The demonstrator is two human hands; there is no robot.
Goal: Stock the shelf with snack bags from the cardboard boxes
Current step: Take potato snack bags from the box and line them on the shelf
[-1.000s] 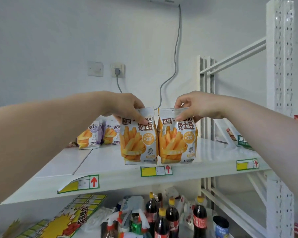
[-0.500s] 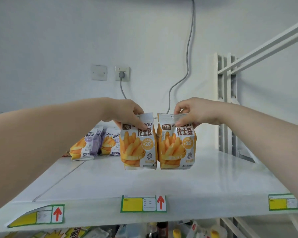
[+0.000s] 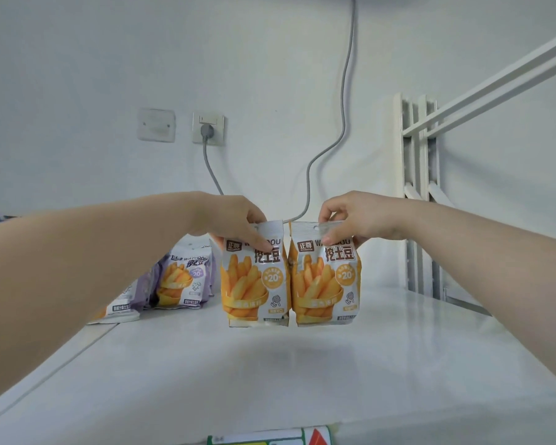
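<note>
White shelf (image 3: 302,364) is backed by a wall (image 3: 77,75), socket (image 3: 207,128) at twelve o'clock. One orange bag (image 3: 254,284) is pinched by the left hand (image 3: 235,220), its twin (image 3: 326,284) by the right hand (image 3: 360,216).

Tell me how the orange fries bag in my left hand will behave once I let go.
Probably light: the left hand holds the orange bag upright by a pinch at its top. Likely soft and puffy, denting if squeezed. It may tip on the shelf, being tall with a narrow bottom.
</note>
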